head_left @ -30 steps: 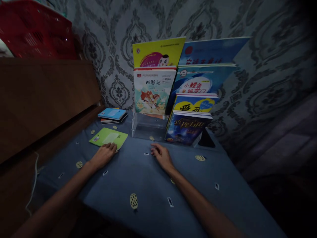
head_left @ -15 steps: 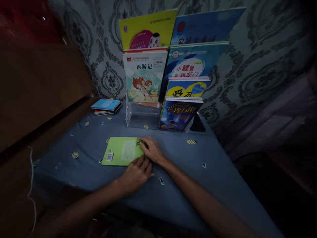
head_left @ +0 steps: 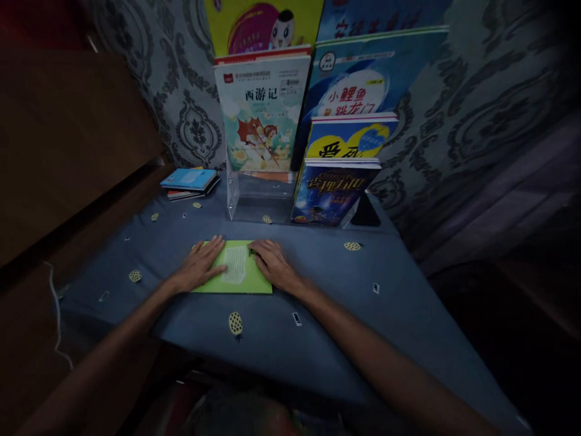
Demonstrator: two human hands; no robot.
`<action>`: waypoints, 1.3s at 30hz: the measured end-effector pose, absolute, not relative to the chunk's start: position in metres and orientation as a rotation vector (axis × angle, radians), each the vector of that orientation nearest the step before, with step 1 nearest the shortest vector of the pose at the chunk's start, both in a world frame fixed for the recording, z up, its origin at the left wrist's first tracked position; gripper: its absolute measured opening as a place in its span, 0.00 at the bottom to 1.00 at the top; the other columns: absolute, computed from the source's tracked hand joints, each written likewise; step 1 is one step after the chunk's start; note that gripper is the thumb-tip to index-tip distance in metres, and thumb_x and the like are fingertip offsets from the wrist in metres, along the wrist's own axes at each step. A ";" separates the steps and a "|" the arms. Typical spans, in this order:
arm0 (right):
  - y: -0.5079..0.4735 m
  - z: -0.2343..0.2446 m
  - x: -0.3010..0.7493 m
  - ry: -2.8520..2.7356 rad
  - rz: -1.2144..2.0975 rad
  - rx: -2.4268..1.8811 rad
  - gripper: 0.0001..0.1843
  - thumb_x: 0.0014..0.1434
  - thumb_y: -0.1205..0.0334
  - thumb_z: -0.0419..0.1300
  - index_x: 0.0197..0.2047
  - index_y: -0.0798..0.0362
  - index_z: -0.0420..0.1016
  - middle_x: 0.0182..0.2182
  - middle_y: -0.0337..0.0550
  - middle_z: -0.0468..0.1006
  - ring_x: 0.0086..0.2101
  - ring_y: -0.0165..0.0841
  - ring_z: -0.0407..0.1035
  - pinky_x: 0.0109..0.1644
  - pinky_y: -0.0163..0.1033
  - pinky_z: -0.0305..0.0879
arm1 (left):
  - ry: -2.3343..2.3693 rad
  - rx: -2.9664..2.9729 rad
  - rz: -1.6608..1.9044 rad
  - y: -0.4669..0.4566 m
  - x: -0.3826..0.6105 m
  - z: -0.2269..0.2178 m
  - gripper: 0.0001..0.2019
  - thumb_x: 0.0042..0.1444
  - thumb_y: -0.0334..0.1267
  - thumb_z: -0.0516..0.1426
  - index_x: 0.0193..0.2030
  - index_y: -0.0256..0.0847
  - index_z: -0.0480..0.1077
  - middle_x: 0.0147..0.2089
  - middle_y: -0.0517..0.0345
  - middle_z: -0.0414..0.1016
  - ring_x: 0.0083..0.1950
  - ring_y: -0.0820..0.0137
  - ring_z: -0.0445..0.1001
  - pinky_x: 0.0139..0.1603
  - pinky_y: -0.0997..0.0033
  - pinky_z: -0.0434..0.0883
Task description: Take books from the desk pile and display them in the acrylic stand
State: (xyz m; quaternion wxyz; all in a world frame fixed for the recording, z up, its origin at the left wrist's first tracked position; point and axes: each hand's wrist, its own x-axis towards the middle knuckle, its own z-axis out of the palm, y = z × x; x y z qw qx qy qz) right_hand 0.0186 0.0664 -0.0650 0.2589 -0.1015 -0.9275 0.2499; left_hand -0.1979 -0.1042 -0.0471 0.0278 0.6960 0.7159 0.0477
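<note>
A thin green book [head_left: 252,281] lies flat on the blue cloth, its cover bearing a pale panel of print. My left hand [head_left: 200,266] rests palm down over its left part, fingers stretched out and thumb spread toward the panel. At the opposite end, my right hand [head_left: 275,263] has bent fingers over the upper right part of the book and holds it there. The book's right edge is partly hidden under that hand.
Beyond the book stands a clear acrylic rack [head_left: 258,209] holding several upright picture books. A small book stack [head_left: 190,180] lies at the back left. Brown wooden furniture [head_left: 68,145] borders the left, and the patterned blue tablecloth [head_left: 345,339] extends to the front edge.
My left hand has moved from the book's lower right corner to its left part and spread flat. My right hand stays at the right end. The view has shifted and tilted downward.
</note>
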 end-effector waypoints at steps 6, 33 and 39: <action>0.022 -0.069 -0.005 -2.651 0.619 -0.135 0.23 0.70 0.60 0.51 0.66 0.55 0.67 0.64 0.55 0.71 0.67 0.43 0.60 0.72 0.55 0.50 | 2.352 2.061 0.228 -0.102 -0.213 -0.056 0.33 0.72 0.55 0.40 0.77 0.40 0.48 0.78 0.46 0.49 0.79 0.60 0.45 0.74 0.49 0.54; 0.024 -0.035 0.060 -2.763 0.353 -0.504 0.19 0.68 0.60 0.57 0.57 0.61 0.72 0.53 0.59 0.75 0.53 0.49 0.65 0.59 0.56 0.64 | 2.048 2.668 0.118 -0.151 -0.151 -0.044 0.46 0.64 0.65 0.49 0.78 0.39 0.36 0.76 0.43 0.52 0.78 0.54 0.49 0.74 0.49 0.54; 0.036 -0.039 0.063 -2.658 0.536 -0.449 0.14 0.70 0.59 0.54 0.49 0.58 0.76 0.42 0.52 0.78 0.44 0.42 0.69 0.56 0.49 0.64 | 1.994 2.812 0.205 -0.158 -0.147 -0.043 0.31 0.70 0.53 0.49 0.74 0.41 0.53 0.68 0.48 0.69 0.71 0.57 0.66 0.68 0.56 0.67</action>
